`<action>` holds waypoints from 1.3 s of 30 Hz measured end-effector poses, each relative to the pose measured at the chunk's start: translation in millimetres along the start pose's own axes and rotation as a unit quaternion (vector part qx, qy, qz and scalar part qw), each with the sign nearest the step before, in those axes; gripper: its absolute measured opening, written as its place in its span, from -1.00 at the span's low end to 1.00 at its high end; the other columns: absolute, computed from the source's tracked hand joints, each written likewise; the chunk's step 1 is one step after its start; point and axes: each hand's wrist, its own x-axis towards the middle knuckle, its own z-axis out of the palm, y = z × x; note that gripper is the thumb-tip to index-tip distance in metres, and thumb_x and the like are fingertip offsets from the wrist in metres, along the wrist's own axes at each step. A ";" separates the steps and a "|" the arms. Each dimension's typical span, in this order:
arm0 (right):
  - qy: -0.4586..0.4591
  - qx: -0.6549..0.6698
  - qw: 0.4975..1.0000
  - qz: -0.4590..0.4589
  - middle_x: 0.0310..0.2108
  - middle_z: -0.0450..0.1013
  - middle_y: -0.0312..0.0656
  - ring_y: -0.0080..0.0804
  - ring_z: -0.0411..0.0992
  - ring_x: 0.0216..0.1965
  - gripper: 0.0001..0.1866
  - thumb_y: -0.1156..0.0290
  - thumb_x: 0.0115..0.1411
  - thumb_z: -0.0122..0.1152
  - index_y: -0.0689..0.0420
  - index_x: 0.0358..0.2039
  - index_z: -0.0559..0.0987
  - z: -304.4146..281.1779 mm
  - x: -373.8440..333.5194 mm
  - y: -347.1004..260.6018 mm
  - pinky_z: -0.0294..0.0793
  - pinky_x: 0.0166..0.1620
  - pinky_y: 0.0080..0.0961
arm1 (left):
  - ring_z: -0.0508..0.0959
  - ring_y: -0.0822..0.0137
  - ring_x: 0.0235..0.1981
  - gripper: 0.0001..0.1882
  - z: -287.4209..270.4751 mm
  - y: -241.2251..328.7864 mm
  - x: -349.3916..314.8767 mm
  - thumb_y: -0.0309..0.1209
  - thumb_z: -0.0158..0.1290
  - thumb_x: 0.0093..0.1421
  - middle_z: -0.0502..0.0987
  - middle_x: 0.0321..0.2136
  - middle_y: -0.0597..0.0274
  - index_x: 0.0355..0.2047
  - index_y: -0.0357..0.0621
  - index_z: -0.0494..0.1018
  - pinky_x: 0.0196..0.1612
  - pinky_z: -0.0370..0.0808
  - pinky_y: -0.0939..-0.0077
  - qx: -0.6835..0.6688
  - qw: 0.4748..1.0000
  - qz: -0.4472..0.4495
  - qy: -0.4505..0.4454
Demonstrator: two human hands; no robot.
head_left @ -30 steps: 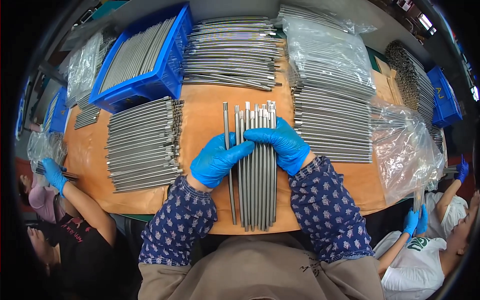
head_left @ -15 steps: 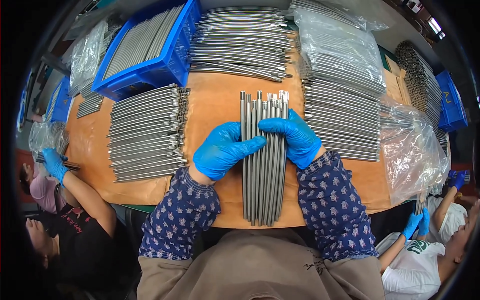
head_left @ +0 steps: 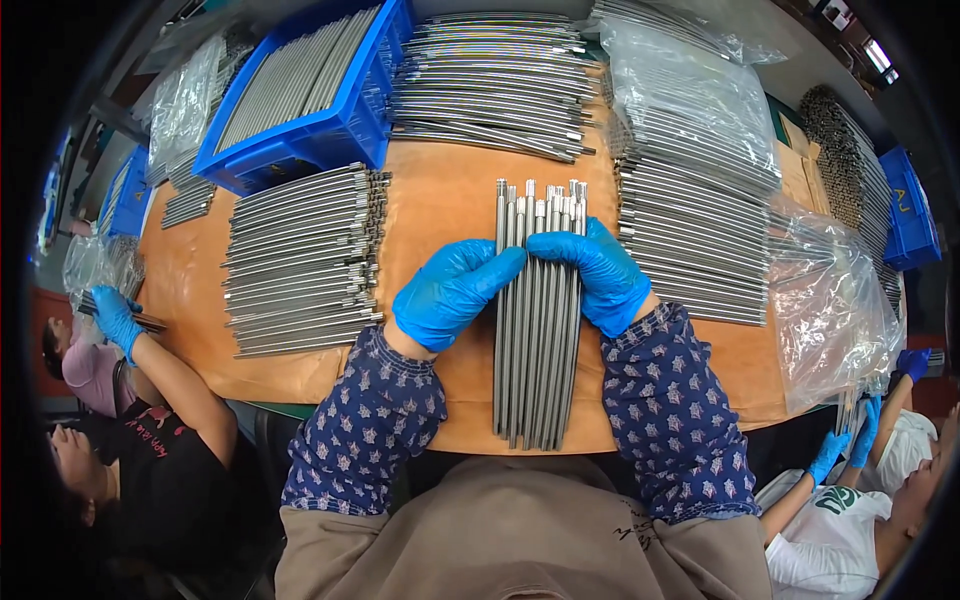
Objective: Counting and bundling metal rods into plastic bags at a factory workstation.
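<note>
Between my blue-gloved hands stands a bundle of thin metal rods [head_left: 537,340], its far ends uneven and its near ends close to the table's front edge. My left hand [head_left: 447,292] wraps the bundle's left side, thumb laid across the front. From the right, my right hand [head_left: 592,272] grips the same rods, its thumb near the left thumb's tip. The fingers behind the bundle are hidden. To the left lies a flat pile of similar rods [head_left: 300,265]; to the right is another pile of rods [head_left: 693,240].
A blue bin [head_left: 300,150] full of rods stands at the back left, beside a stack of rods [head_left: 490,85]. Clear plastic bags [head_left: 835,310] lie at the right. Co-workers in gloves, one in a black shirt [head_left: 185,460] and one in white [head_left: 830,530], sit at both sides.
My left thumb has slid up and inward along the rods, nearer the right thumb. The whole view has shifted slightly; the bundle stays in both hands.
</note>
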 end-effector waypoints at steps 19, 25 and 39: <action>-0.005 -0.120 0.989 -0.086 -0.34 0.49 -0.16 -0.46 0.47 -0.33 -0.63 0.47 -0.03 0.23 0.28 -0.17 0.46 3.5 -15.2 -10.4 0.45 -0.19 -0.59 | 0.43 0.59 -0.47 -0.76 26.7 5.6 -11.8 -0.40 0.02 0.14 0.51 -0.46 0.30 -0.24 -0.33 0.46 -0.39 0.40 0.71 0.200 0.973 0.116 0.019; -0.009 -0.114 0.983 -0.141 -0.29 0.45 -0.25 -0.50 0.44 -0.31 -0.51 0.43 -0.05 0.26 0.20 -0.06 0.38 15.8 -20.7 -13.1 0.44 -0.18 -0.59 | 0.40 0.54 -0.26 -0.73 22.9 4.1 -6.6 -0.41 -0.05 0.19 0.46 -0.27 0.29 -0.12 -0.28 0.37 -0.15 0.35 0.67 0.037 0.993 0.087 -0.066; -0.097 0.001 0.995 -0.016 -0.09 0.39 -0.03 -0.33 0.41 -0.11 -0.58 0.45 0.03 0.12 0.32 -0.07 0.38 16.6 -8.0 -9.4 0.41 -0.05 -0.51 | 0.44 0.51 -0.30 -0.78 13.9 -5.1 2.1 -0.38 -0.04 0.18 0.50 -0.35 0.25 -0.25 -0.28 0.44 -0.20 0.37 0.64 0.128 0.981 0.116 -0.084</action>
